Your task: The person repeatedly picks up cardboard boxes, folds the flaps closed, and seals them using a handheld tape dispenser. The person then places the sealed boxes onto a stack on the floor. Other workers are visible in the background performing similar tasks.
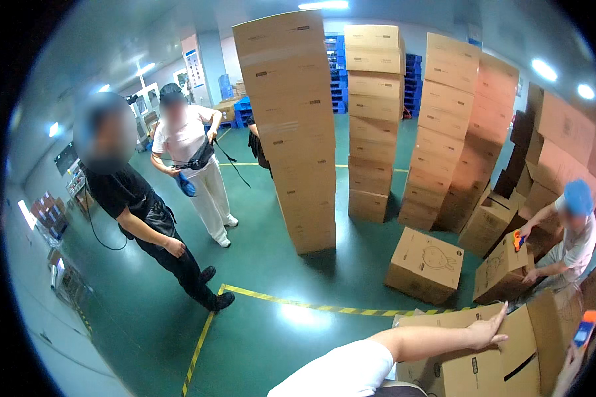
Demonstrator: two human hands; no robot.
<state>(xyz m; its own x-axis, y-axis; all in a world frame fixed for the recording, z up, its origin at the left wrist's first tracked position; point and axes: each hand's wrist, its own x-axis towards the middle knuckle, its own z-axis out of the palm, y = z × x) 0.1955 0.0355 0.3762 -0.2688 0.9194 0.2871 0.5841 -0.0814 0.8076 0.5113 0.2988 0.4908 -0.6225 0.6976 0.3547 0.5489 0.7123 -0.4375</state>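
Note:
Fingers stretched out, my left hand [487, 332] lies on the top of a brown cardboard box [473, 374] at the lower right. A dark gap runs between two of the box's flaps, and another flap [551, 334] stands raised beside it. At the right edge, my right hand [569, 365] grips an orange and blue tape dispenser [585, 329], held above the box's right side. The picture's rim cuts off part of that hand.
Ahead stand tall stacks of cartons [298, 132]. A closed carton [425, 264] sits on the green floor beyond yellow-black tape [351, 309]. At right a co-worker [576, 228] tapes another box [503, 272]. Two people [136, 198] stand at left.

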